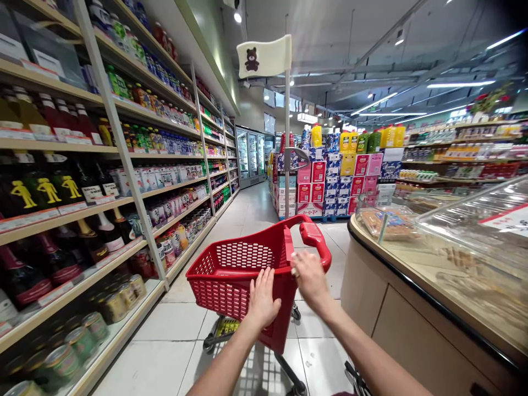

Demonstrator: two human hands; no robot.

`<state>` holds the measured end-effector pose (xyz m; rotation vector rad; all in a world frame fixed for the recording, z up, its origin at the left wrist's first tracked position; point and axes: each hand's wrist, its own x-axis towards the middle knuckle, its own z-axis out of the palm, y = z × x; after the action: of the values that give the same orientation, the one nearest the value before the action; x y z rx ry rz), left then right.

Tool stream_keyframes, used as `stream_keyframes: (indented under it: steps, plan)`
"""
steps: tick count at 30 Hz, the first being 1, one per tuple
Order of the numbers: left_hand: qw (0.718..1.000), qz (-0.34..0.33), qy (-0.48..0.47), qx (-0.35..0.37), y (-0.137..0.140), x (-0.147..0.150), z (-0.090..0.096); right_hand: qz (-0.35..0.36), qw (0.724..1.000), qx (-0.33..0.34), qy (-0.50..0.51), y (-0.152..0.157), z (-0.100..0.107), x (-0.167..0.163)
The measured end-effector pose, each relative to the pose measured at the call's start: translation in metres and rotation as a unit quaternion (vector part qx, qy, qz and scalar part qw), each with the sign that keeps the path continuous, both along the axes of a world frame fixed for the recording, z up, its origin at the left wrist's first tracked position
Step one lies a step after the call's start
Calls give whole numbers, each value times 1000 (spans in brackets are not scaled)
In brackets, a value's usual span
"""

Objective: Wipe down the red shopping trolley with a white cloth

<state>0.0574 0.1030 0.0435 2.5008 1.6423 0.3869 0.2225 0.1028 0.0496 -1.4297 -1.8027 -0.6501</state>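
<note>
A small red plastic shopping cart [218, 291] stands in front of me, its basket turned to the left and its handle [315, 236] on the right. My left hand [264, 302] lies against the near side of the basket, fingers stretched out over the top rim. Farther right, my right hand [311, 280] has its fingers curled at the rim just below the handle; the fingertips are partly hidden. A pole rises behind the cart and bears a cream flag [266, 58] with a brown bear. No goods show inside the visible part of the basket.
Shelves [177, 132] of bottles and cans line the left side. A display counter [363, 269] with clear covers stands close on the right. Stacked drink cartons [317, 187] are ahead, with glass-door fridges [251, 154] beyond. Tiled floor [160, 341] runs between.
</note>
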Motion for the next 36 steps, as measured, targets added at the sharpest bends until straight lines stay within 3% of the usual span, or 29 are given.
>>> stream_keyframes:
  steps: [3,8,14,19,21,25,27,31,33,36]
  plan:
    - [1000,9,8,10,1,-17,-9,51,997,-21,-52,-2,-8,-3]
    - [995,86,43,14,4,-46,-33,-98,994,11,53,-6,-10,18]
    - [994,71,67,39,1,-36,-42,58,997,-33,-46,-4,-27,1]
    - [996,59,65,33,-1,-29,-44,-104,992,11,67,2,-21,22]
    - [995,63,63,34,-4,-26,-44,-74,996,6,44,2,-28,12]
    - [995,61,75,31,-8,-23,-39,88,994,-26,-62,-1,-43,-13]
    - [995,55,75,29,-10,-23,-37,74,996,-26,-51,-1,-40,-5]
    - [996,62,63,11,-12,-21,-36,-73,996,18,47,0,-27,14]
    - [996,69,61,5,-12,-21,-36,-40,999,16,21,-2,-29,6]
    - [995,67,66,17,-12,-21,-38,81,994,-23,-69,-6,-36,-5]
